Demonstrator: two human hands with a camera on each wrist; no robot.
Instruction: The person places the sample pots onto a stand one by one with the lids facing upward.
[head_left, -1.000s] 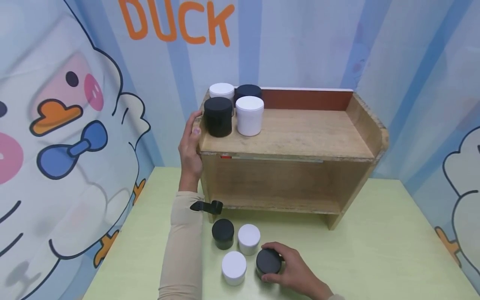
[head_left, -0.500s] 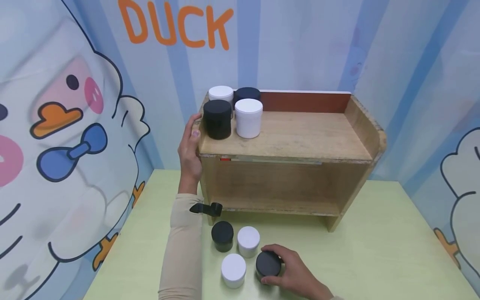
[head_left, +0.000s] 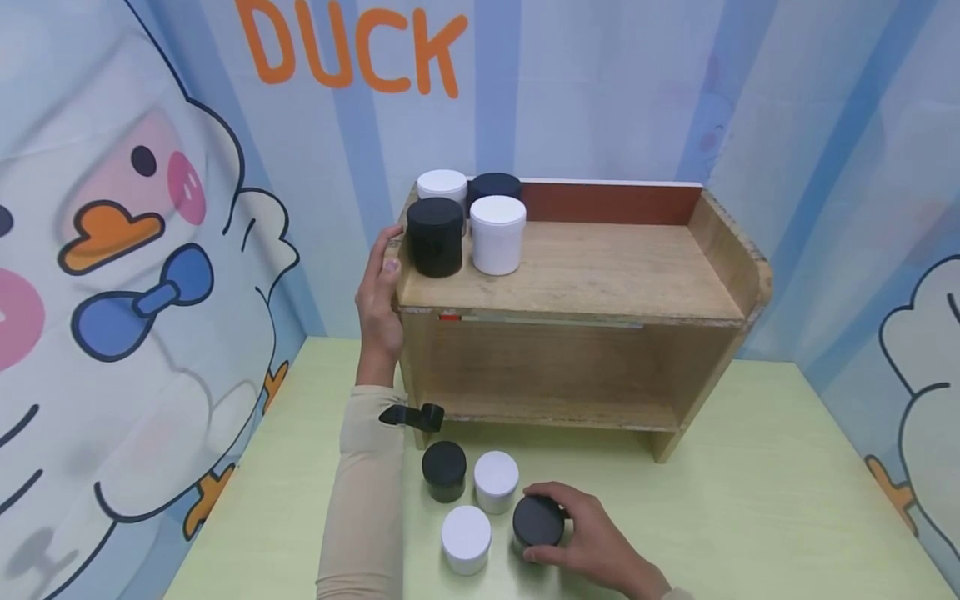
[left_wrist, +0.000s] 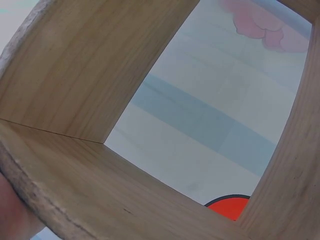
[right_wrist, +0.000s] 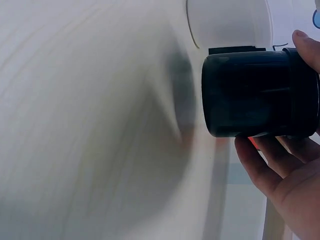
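My right hand (head_left: 596,542) grips a black lidded jar (head_left: 538,521) at the table's front, thumb and fingers round its sides. In the right wrist view the black jar (right_wrist: 252,95) shows a thin light gap between its base and the reflection on the table. Left of it stand a white jar (head_left: 467,537), another white jar (head_left: 496,481) and a black jar (head_left: 444,470). My left hand (head_left: 381,312) holds the left side panel of a wooden shelf (head_left: 600,267), index finger bent over the panel's edge; its other fingers are mostly hidden.
On the shelf's top left stand two black jars, the front one (head_left: 435,237) and the back one (head_left: 495,185), and two white jars, front (head_left: 498,237) and back (head_left: 442,185). A raised side panel (head_left: 731,250) bounds the right end. Duck-print curtains (head_left: 600,92) surround the light green table (head_left: 757,500).
The black jar in my right hand has risen very slightly against its neighbours. My left hand keeps its hold on the shelf, and the other jars stay where they were.
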